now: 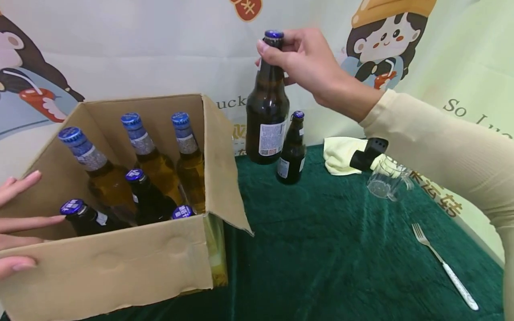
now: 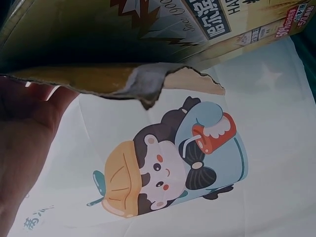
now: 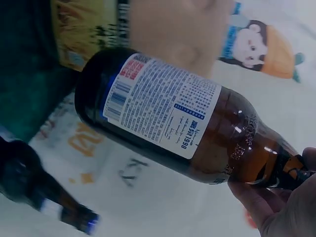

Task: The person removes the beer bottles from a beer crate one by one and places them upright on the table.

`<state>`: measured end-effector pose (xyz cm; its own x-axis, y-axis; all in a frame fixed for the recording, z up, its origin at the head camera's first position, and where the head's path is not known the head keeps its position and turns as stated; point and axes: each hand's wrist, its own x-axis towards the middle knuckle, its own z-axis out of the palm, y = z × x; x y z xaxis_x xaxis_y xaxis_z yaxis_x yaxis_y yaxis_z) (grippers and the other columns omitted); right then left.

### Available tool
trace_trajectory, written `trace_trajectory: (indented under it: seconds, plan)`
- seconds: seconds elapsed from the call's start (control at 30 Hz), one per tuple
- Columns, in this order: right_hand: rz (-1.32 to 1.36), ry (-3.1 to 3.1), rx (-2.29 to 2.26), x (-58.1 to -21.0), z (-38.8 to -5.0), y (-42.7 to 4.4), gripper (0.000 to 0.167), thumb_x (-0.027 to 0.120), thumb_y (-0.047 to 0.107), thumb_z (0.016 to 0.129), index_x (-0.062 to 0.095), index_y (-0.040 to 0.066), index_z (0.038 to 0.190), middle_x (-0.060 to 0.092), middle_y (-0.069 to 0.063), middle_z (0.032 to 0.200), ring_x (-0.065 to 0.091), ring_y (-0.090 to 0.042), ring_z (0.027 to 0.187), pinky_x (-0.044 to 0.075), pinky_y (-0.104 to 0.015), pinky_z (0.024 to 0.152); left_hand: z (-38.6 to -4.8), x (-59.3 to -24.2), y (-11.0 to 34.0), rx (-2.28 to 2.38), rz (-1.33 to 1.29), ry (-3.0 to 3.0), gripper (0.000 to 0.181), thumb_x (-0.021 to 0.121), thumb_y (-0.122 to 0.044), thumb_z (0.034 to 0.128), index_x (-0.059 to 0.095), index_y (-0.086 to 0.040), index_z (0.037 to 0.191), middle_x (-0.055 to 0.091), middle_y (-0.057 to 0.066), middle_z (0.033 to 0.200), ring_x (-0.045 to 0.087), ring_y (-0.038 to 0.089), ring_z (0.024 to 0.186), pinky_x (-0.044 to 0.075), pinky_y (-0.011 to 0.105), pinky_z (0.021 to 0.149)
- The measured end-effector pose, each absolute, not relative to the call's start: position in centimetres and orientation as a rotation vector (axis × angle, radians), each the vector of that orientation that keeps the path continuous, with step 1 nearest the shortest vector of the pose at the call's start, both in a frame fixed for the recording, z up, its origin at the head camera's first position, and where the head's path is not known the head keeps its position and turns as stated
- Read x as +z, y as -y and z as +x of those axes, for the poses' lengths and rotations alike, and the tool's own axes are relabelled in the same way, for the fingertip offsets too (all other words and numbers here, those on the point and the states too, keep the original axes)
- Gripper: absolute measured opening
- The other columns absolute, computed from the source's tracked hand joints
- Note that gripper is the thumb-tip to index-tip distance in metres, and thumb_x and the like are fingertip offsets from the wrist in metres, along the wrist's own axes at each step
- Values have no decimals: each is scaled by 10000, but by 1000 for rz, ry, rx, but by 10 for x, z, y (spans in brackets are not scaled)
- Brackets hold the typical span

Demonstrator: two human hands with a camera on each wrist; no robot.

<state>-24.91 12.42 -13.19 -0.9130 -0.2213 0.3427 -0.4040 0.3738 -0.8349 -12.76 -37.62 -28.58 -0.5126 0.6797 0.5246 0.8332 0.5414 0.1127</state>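
Note:
The right hand (image 1: 305,58) grips a dark brown bottle (image 1: 268,107) by its neck, upright and raised above the table beside the box. In the right wrist view the same bottle (image 3: 163,108) shows a white printed label, with the hand's fingers (image 3: 252,197) round its neck. A smaller-looking dark bottle (image 1: 293,151) stands just behind it. At the left, the left hand (image 1: 20,223) lies with spread fingers over the side of the cardboard box (image 1: 120,267). Inside the box are several bottles, some blue-capped and amber (image 1: 148,165), others dark (image 1: 150,198).
A pale cloth (image 1: 341,156) with a black strap-like item (image 1: 369,154) lies at the back. Right of it is a glass mug (image 1: 387,180), below the right sleeve. A fork (image 1: 445,267) lies at the right on the green tablecloth (image 1: 321,249). The box's side flap (image 1: 226,169) sticks outward.

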Motion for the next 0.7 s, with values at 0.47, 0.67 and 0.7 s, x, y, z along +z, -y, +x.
trace_trajectory:
  seconds: [0.47,0.67,0.7]
  plan:
    - [401,2583,1461,-237,-297,-107,285,658,280,995,707,32,1129,758,-145,1139,675,-193,1063,537,-313,874,-125,-266,358,-426,-1417,2114,327,524,-583,994,588,-469,1294,512,-303,1425,161,323,1583,18,386,1317]
    - [420,2588,1372,-262,-307,-100,278,658,291,994,596,69,841,674,-82,835,568,-181,834,405,-277,688,-124,-262,358,-419,-1459,2092,314,536,-545,1005,605,-407,1279,537,-242,1431,191,366,1570,38,417,1320]
    - [421,2585,1362,-265,-308,-99,302,660,288,993,558,76,804,622,-63,782,529,-186,789,381,-277,668,-124,-262,359,-423,-1467,2090,315,542,-538,1005,615,-390,1273,542,-229,1431,193,377,1567,39,422,1320]
